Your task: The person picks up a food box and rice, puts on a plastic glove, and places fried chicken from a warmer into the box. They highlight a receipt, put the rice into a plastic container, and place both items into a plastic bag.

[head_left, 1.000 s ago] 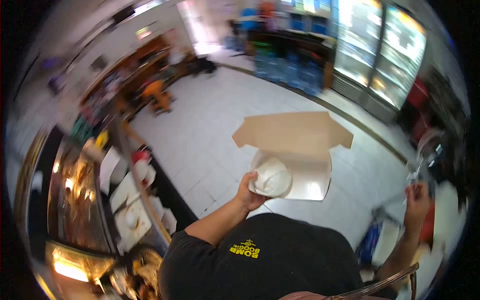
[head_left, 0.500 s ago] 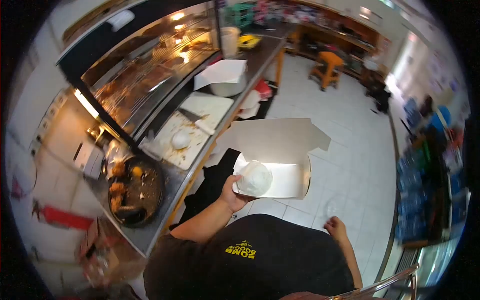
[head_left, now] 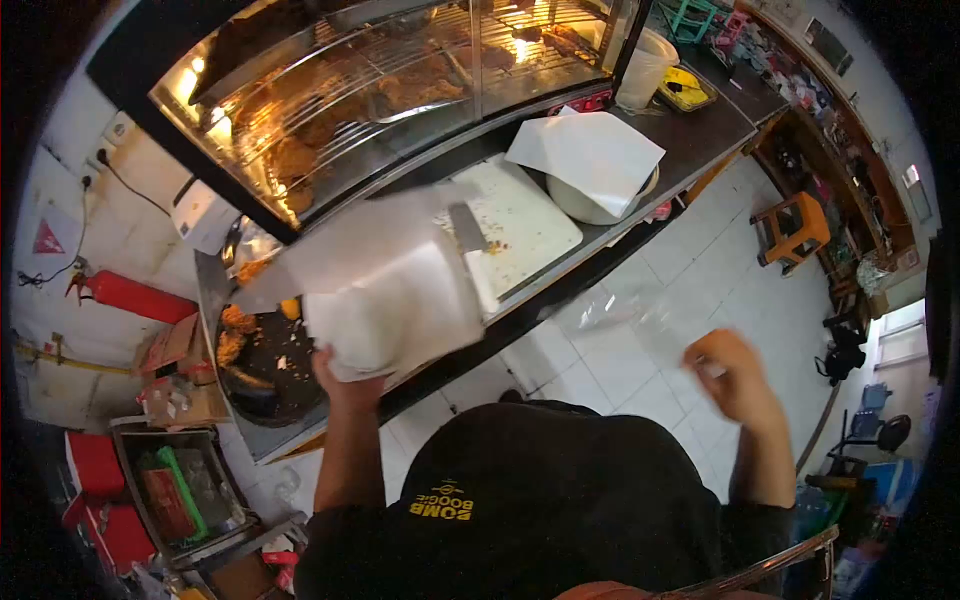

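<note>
Left hand [head_left: 345, 382] closed on open white box [head_left: 442, 290], near worktop [head_left: 728, 118]; pale round bundle [head_left: 360, 332] inside (blurred). Right hand [head_left: 728, 375], fingers curled, near clear plastic [head_left: 615, 310]; cannot tell whether grip holds it.

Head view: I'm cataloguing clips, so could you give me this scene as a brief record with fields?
Left hand: holds open white cardboard box
Box contents: rounded white bundle, blurred
Right hand: fingers curled, beside blurred clear plastic; grip unclear
Counter: white rectangular cutting board with crumbs; metal-bladed knife; round black pan with browned food
Behind board: lit glass-fronted food cabinet
Wall: red fire extinguisher
</note>
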`<move>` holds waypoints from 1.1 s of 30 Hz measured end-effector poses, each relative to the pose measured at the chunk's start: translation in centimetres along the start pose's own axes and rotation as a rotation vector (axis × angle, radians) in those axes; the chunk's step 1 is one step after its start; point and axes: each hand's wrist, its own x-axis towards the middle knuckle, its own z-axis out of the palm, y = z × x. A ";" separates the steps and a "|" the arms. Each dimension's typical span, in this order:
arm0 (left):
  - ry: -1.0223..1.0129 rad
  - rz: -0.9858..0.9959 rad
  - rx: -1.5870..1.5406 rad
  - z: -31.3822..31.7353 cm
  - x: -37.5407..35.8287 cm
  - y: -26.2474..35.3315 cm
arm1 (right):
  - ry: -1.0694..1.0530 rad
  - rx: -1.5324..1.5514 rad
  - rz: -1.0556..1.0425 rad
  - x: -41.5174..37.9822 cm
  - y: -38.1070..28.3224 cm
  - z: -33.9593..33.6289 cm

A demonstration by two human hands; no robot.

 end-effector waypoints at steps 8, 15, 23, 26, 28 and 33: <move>0.269 0.261 -0.088 2.7 2.7 -1.1 | 0.563 0.086 0.207 13.1 20.0 -9.4; 0.559 0.636 -0.178 8.8 -0.8 -6.6 | 0.390 -0.735 0.035 26.3 49.4 3.3; 0.844 0.788 -0.195 13.9 -4.2 -12.1 | 0.240 -0.542 -0.099 30.4 48.6 4.1; 0.958 0.824 -0.177 15.0 -5.2 -13.3 | 0.437 -0.358 -0.312 34.9 44.0 1.6; 0.947 0.819 -0.162 14.6 -6.3 -13.7 | 0.343 -0.212 -0.444 37.8 34.5 0.9; 0.938 0.838 -0.281 14.0 -8.4 -14.9 | -0.211 0.201 -0.893 38.5 12.7 10.5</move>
